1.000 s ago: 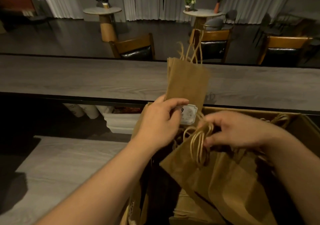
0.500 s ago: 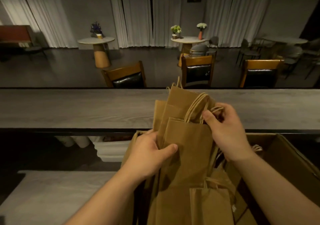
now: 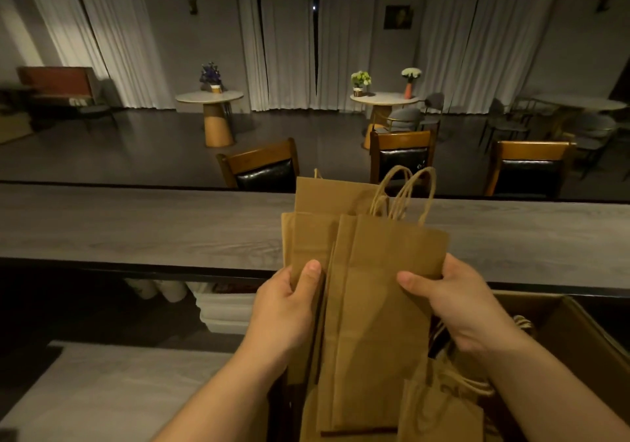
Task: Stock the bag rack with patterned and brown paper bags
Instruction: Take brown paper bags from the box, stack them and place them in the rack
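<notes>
Bags [image 3: 371, 291]: brown stack held upright over tabletop [image 3: 136, 223].
Left hand [image 3: 286, 312]: clamped on stack's left edge.
Right hand [image 3: 460, 305]: clamped on right edge.
Box [image 3: 579, 339]: more bags inside.
Progress: rack unseen; no patterned bags visible; stocking apparently pending.

Dim café, counter [image 3: 136, 227], round tables [image 3: 209, 96], chairs [image 3: 262, 165]

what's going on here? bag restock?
A person stands behind a long grey counter and holds a fanned bunch of flat brown paper bags upright with both hands: the left hand grips its left edge, the right hand its right edge. More brown bags lie in an open cardboard box below. No rack or patterned bags are in view.
</notes>
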Tool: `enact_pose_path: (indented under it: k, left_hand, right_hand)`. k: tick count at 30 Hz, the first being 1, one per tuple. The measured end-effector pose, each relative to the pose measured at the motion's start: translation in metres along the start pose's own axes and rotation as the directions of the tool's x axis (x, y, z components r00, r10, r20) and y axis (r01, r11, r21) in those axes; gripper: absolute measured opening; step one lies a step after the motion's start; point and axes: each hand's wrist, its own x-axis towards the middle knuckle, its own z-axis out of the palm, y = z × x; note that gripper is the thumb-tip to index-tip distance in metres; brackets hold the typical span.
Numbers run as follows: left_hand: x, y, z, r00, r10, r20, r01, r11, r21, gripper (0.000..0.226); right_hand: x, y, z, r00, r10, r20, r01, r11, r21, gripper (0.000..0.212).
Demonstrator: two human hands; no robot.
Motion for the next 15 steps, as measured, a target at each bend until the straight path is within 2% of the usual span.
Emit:
enact_pose_path:
  k: [2,6,10,13,15]
  left_hand:
    - [0.0,0.001,-0.001,0.999,-0.028,0.037,0.029,0.999,-0.028,0.025]
    - [-0.001,0.004,-0.002,0.994,-0.04,0.099,0.044,0.998,-0.033,0.019]
    - [-0.001,0.003,-0.004,0.997,-0.055,0.06,0.062,0.992,-0.114,0.02]
    - [-0.001,0.006,-0.002,0.998,-0.051,0.028,0.055,0.99,-0.13,0.025]
    - [-0.001,0.006,0.0,0.999,-0.047,0.0,0.046,0.993,-0.106,0.038]
  right_hand:
    - [0.005,-0.002,-0.009,0.999,0.001,-0.037,0.003,0.996,0.094,0.037]
    - [0.008,0.0,-0.011,0.998,0.022,0.057,-0.032,0.983,0.183,0.038]
    - [0.012,-0.006,-0.019,1.0,-0.003,0.003,0.003,0.992,0.125,0.034]
    - [0.003,-0.006,-0.008,0.993,-0.001,0.122,0.0,1.0,0.01,0.033]
    - [-0.002,-0.002,0.005,0.986,0.016,0.164,-0.004,0.998,-0.07,0.031]
